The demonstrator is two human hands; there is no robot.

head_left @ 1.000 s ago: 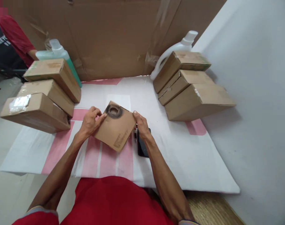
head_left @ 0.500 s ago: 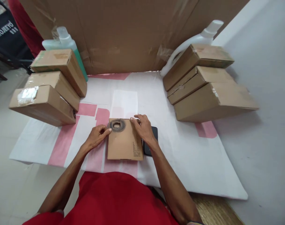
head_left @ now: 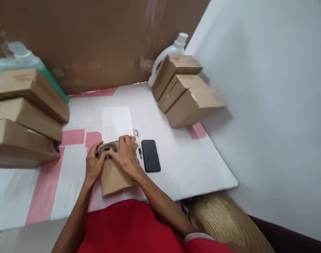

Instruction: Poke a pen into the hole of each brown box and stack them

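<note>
A flat brown cardboard box (head_left: 113, 174) lies on the white-and-pink surface (head_left: 192, 165), long axis running from 6 to 12 o'clock. A dark ring (its material unclear) (head_left: 105, 150) sits at the box's 12 o'clock end. The left hand (head_left: 95, 163) and right hand (head_left: 126, 153) press curled fingers (head_left: 115, 150) onto it. At 3 o'clock lie a pen (head_left: 137, 144) and a black phone (head_left: 151, 155).

We count seven cardboard boxes around the black phone (head_left: 151, 155): three stacked to its left (head_left: 25, 119), three stacked beyond it to the right (head_left: 186, 89), and one flat box (head_left: 114, 175) just left of it under two hands. Beside the phone lies one pen (head_left: 138, 143). Two bottles stand far beyond it: one green (head_left: 31, 65), one white (head_left: 167, 56).
</note>
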